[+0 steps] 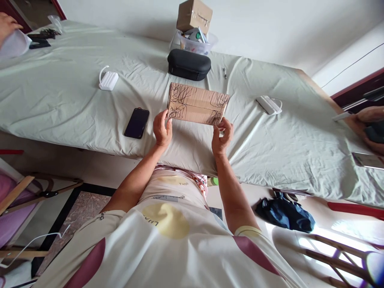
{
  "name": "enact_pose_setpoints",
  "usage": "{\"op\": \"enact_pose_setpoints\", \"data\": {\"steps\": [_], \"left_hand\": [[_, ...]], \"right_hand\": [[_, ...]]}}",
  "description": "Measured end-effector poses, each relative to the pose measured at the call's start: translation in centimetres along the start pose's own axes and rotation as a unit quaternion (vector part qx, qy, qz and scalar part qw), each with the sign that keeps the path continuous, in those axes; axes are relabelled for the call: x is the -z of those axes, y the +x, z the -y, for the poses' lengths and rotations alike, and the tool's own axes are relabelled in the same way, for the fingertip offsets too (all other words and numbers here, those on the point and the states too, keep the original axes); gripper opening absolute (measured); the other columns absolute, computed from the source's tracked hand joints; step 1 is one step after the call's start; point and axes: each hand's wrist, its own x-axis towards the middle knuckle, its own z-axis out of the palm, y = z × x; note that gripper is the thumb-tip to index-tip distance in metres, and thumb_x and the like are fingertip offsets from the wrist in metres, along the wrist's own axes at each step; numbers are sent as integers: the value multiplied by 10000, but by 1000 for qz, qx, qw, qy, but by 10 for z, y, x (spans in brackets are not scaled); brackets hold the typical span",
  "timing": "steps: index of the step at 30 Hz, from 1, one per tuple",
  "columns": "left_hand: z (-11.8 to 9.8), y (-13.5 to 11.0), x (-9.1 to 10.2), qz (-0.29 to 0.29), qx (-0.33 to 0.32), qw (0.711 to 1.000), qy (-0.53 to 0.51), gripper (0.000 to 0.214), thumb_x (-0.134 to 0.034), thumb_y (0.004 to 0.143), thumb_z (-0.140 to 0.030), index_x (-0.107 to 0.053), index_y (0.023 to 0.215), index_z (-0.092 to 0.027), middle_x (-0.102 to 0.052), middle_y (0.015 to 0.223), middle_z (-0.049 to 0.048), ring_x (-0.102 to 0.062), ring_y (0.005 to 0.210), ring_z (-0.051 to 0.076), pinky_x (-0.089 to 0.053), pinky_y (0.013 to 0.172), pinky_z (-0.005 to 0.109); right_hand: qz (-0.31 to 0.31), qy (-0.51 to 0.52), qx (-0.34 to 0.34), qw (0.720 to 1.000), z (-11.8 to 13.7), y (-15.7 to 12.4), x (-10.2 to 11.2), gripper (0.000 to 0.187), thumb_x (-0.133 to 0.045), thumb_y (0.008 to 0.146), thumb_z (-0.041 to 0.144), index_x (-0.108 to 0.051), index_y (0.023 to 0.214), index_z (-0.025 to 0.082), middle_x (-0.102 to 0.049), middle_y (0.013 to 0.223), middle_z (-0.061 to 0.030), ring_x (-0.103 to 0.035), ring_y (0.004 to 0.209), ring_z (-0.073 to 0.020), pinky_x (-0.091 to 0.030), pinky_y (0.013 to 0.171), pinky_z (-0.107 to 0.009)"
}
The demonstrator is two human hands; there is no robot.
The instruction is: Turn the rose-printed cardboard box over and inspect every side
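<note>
A flat rectangular piece of brown cardboard [199,105] is in front of me, with dark looping scribbles near its corners and a seam along its middle. My left hand [163,127] pinches its near left corner between thumb and fingers. At the near right corner, my right hand [222,136] has its fingers closed on the edge. A black phone [137,123] lies screen up to the left of my left hand. Beyond the cardboard rests a black zip case [189,64].
A pale green cloth [75,104] covers the table. White corded blocks sit left [109,81] and right [269,105]. A small dark item [225,73] lies near the case. Behind stand a clear tub [198,45] and a cardboard box [195,17]. Other people's hands show at left [8,25] and right [370,115].
</note>
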Motion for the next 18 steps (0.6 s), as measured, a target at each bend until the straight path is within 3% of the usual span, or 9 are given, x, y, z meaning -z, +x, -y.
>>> {"op": "enact_pose_setpoints", "data": {"steps": [3, 5, 8, 12, 18], "left_hand": [[-1, 1, 2, -12, 2, 1000, 10, 599, -324, 1120, -597, -540, 1498, -185, -665, 1385, 184, -625, 1364, 293, -465, 1221, 465], [3, 2, -2, -1, 11, 1000, 8, 584, -365, 1111, -598, -536, 1488, -185, -659, 1388, 191, -616, 1377, 295, -470, 1217, 454], [13, 4, -12, 40, 44, 998, 6, 564, -464, 1087, -562, -493, 1512, -193, -632, 1437, 204, -591, 1412, 314, -484, 1207, 473], [23, 6, -21, 83, 91, 992, 20, 583, -570, 1034, -476, -471, 1510, -154, -594, 1495, 244, -528, 1488, 359, -436, 1253, 546], [25, 6, -20, 102, 94, 990, 39, 592, -622, 986, -360, -465, 1495, -100, -588, 1505, 276, -520, 1504, 374, -399, 1283, 560]], "right_hand": [[-41, 19, 3, 999, -1, 1, 3, 525, -451, 1041, 478, -502, 1525, 281, -630, 1253, -124, -643, 1142, -289, -556, 1007, -564], [-33, 29, 10, 999, -5, 3, 1, 571, -472, 1028, 493, -459, 1553, 269, -618, 1305, -138, -633, 1200, -296, -548, 1028, -558], [68, 25, -6, 997, -15, 5, -10, 612, -555, 975, 456, -451, 1545, 257, -629, 1352, -142, -642, 1203, -287, -569, 1021, -521], [202, -45, -59, 977, -25, 5, -24, 545, -666, 870, 378, -574, 1382, 213, -688, 1245, -152, -645, 1114, -302, -568, 1040, -551], [201, -51, -62, 976, -27, -1, -21, 474, -674, 844, 347, -588, 1294, 226, -682, 1205, -139, -617, 1146, -307, -559, 1060, -577]]}}
